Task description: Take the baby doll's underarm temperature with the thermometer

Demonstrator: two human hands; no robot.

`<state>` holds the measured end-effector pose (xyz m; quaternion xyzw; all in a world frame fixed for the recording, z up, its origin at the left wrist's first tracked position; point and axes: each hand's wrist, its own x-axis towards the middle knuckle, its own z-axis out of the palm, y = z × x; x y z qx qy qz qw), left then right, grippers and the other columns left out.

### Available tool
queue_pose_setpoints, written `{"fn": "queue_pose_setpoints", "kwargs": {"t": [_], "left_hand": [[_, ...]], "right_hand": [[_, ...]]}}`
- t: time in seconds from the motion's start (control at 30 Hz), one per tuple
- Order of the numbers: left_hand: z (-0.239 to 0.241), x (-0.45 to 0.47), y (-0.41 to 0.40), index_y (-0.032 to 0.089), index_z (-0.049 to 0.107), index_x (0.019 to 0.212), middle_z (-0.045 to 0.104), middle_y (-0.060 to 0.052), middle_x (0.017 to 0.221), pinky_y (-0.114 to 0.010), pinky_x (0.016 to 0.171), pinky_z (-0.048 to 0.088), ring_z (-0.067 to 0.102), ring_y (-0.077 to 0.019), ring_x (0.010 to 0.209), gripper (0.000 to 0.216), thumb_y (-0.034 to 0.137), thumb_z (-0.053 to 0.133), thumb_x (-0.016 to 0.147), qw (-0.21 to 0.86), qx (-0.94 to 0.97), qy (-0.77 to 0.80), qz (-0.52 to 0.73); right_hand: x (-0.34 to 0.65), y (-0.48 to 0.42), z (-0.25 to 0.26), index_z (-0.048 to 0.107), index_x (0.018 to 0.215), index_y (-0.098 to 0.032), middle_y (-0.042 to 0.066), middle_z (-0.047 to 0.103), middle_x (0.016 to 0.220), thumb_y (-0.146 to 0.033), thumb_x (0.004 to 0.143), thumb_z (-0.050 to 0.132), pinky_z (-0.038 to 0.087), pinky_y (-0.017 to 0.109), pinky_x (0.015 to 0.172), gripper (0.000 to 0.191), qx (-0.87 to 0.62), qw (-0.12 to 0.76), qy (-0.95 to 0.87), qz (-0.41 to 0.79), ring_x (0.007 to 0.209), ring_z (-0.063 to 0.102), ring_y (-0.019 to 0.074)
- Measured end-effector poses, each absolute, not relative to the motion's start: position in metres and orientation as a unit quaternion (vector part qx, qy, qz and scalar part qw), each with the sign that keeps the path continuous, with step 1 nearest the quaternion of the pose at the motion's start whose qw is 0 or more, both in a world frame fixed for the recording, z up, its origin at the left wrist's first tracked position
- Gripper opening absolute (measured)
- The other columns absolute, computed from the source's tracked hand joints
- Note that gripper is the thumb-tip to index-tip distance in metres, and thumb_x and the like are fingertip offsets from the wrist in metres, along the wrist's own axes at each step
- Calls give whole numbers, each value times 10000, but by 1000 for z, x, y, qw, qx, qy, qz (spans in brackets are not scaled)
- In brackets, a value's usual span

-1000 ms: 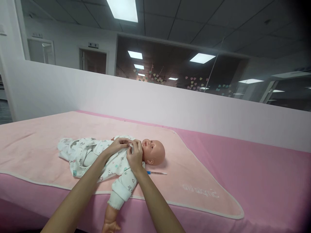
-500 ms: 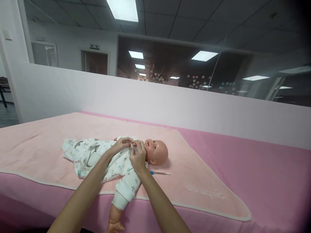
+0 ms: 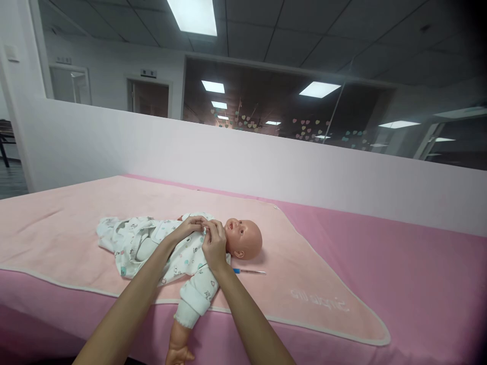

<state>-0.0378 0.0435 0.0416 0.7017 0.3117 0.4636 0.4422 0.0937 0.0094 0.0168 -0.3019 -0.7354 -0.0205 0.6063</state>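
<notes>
A baby doll (image 3: 245,238) lies on its back, head to the right, in a white printed romper (image 3: 182,261). Near the doll's neck, the fingers of my left hand (image 3: 190,225) are bent and pinch the romper's upper front edge. Beside it, my right hand (image 3: 215,246) is closed on the same bit of cloth, just below the doll's chin. The fingertips of both hands meet there, and the exact part of the garment between them is mostly hidden. One doll arm (image 3: 180,342) hangs over the bed's near edge.
A thin glass thermometer with a blue end (image 3: 249,271) lies by the doll's shoulder. Underneath spreads a peach blanket (image 3: 304,268) with pale edging, over a pink sheet (image 3: 426,284). A white half wall (image 3: 266,162) with glass above borders the far side.
Both hands stay at the doll's neckline, with only slight finger movement; the fingertips are a little closer together. The view has shifted slightly.
</notes>
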Motion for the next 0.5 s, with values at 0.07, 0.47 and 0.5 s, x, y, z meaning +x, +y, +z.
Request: {"fn": "queue_pose_setpoints", "kwargs": {"t": [0.07,0.47,0.5], "left_hand": [[42,-38,43,138,581,684,583,2,660,-239,631,402,518,-137,665,125,137,532,570,447,698,312,464],[30,-41,55,134,589,775,596,-1,665,-235,646,412,548,-135,671,206,169,622,574,516,669,272,461],[30,-41,55,134,590,782,602,-5,682,-240,657,416,555,-139,685,207,179,625,583,513,670,270,463]], "right_hand": [[94,9,17,574,1015,-216,58,534,953,-7,764,355,473,290,790,393,-305,605,-735,-17,901,531,152],[93,11,18,549,998,-202,63,542,948,-92,830,375,458,307,784,266,-323,623,-712,-16,893,520,157],[92,11,18,548,1001,-201,65,539,948,-87,828,371,458,309,781,272,-325,624,-711,-20,893,519,159]]}}
